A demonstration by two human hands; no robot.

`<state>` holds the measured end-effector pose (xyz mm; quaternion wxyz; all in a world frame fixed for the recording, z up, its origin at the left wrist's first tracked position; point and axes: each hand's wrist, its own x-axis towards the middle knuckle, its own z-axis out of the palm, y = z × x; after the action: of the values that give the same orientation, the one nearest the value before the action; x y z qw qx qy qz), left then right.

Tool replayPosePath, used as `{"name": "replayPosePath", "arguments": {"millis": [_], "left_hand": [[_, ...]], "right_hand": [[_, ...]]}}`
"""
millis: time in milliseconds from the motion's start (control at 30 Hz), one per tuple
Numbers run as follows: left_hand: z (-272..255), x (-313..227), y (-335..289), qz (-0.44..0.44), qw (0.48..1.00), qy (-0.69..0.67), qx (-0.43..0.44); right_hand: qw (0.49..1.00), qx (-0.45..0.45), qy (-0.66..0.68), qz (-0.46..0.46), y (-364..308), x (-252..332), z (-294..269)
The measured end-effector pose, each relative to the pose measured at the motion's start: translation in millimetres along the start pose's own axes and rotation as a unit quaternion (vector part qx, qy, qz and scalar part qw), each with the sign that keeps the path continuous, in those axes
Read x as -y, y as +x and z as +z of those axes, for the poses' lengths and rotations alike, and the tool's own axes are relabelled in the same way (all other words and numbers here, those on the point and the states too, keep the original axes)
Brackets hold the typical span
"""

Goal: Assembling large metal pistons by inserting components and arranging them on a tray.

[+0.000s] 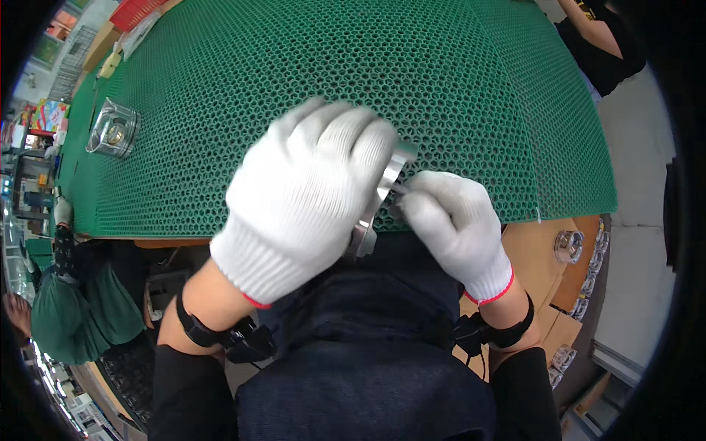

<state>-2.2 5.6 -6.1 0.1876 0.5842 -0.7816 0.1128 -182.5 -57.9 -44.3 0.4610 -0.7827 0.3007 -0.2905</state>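
My left hand (301, 176), in a white knit glove, is closed over a round piece with a shiny metal band (381, 192). Most of that piece is hidden under the palm; its curved edge shows on the right side. My right hand (457, 220), gloved the same way, is closed with thumb and fingers pinched together close to the band. A thin grey rod (399, 189) sticks out from the pinch and meets the band or comes very near it. Both hands are over the near edge of the green honeycomb mat (471, 95).
A clear round container (115, 129) stands on the mat at the left. Another clear container (568, 247) sits on a brown surface at the right, near several more. A red basket (134, 11) is at the far left. People are at the left (84, 309) and far right (599, 44).
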Motion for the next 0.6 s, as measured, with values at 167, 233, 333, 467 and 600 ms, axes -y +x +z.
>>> {"name": "replayPosePath", "arguments": {"millis": [167,233,333,467,600], "left_hand": [[-5.4,26.2,46.2,0.005,0.982,-0.013,0.187],[0.6,30.5,72.3,-0.074,0.95,0.04,0.3],[-2.1,35.0,86.5,-0.077,0.934,0.046,0.347],[0.1,63.5,44.0,-0.043,0.989,-0.083,0.112],[3.6,102.6,-28.1,-0.189,0.933,-0.295,-0.08]], "right_hand": [[0.976,0.006,-0.167,-0.137,7.6,1.2,-2.9],[0.957,0.03,-0.238,-0.161,14.2,2.9,-3.8],[0.951,0.092,-0.254,-0.148,12.9,-0.8,-7.1],[0.994,-0.018,-0.104,0.03,16.1,0.4,-31.8],[0.967,-0.074,-0.233,-0.075,50.5,-48.5,-41.3]]}}
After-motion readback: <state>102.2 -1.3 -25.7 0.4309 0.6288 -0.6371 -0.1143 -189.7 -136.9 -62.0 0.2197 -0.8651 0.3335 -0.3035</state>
